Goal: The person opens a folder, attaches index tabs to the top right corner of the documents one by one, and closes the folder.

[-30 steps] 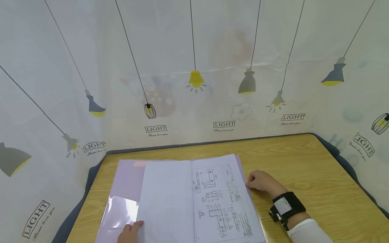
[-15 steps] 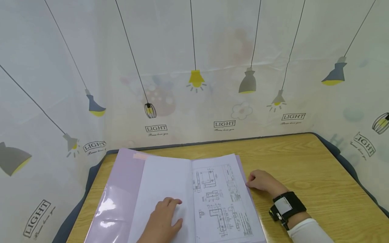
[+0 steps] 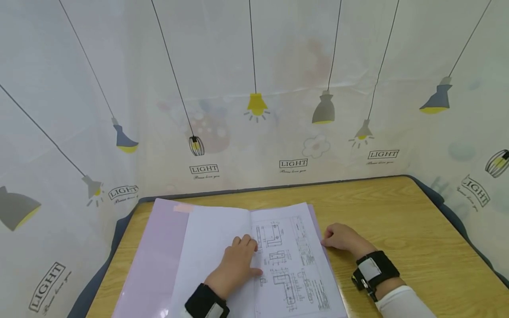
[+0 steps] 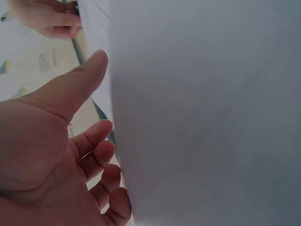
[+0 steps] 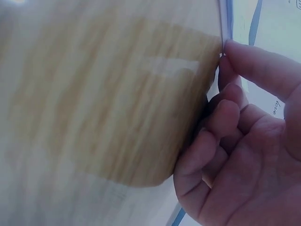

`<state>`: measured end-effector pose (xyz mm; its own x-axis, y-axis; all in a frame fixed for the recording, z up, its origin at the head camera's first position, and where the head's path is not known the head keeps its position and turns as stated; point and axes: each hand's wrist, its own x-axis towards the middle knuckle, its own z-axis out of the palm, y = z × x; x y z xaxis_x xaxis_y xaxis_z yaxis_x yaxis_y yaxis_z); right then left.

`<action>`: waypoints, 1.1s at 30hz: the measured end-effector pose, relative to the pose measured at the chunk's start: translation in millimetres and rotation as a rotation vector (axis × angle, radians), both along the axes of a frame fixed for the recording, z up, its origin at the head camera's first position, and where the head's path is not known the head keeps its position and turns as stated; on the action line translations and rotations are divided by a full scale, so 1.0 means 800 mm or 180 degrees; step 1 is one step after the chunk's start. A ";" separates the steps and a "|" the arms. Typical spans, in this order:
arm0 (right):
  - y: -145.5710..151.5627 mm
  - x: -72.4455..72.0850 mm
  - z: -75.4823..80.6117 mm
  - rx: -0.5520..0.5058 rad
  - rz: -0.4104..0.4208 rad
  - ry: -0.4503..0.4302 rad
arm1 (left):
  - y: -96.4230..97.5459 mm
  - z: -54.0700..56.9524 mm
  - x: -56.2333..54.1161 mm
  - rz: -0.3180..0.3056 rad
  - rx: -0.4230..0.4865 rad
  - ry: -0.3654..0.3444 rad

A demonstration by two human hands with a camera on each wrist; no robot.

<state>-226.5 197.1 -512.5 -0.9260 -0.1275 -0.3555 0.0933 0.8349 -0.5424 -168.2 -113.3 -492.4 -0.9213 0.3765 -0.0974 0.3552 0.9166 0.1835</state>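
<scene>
The left hand [image 3: 236, 264], fingers relaxed and gripping nothing, lies over the fold of white printed paper sheets [image 3: 292, 287]; the right hand [image 3: 346, 237] pinches the right edge of the glossy lilac plastic folder [image 3: 157, 247] on the yellow wood-grain bench [image 3: 381, 203]. Uneven pulling could crease pages.

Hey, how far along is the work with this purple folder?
Done: the purple folder lies open at a drawing page. In hand: the left hand is over the inner side of the blank-looking page; the right hand pinches the folder's right edge. Left: the folder isn't closed, so shutting it may remain.
</scene>
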 end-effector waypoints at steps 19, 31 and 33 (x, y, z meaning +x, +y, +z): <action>0.005 0.003 -0.003 0.0014 0.0103 0.0112 | -0.009 -0.018 -0.006 0.0399 0.0336 -0.0426; -0.009 0.035 0.017 -0.0337 0.0101 0.0326 | -0.003 -0.020 -0.009 0.0360 0.0291 -0.0409; -0.026 0.056 0.031 -0.0273 0.0247 0.0356 | -0.004 -0.021 -0.010 0.0359 0.0260 -0.0399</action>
